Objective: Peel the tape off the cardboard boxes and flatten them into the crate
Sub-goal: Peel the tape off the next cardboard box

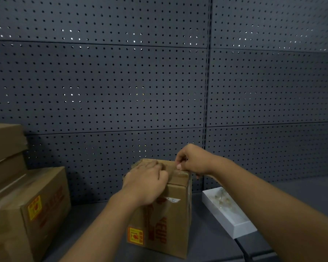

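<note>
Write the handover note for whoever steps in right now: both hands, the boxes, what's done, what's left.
Left hand: flat on top of the middle box, steadying it.
Right hand: pinching at the tape on that box's top right edge.
Stacked boxes wait at left; white tray sits to the right.
Done: nothing visibly flattened; the peel looks barely started.
Left: strip the tape, flatten every box. The crate is not in view.
</note>
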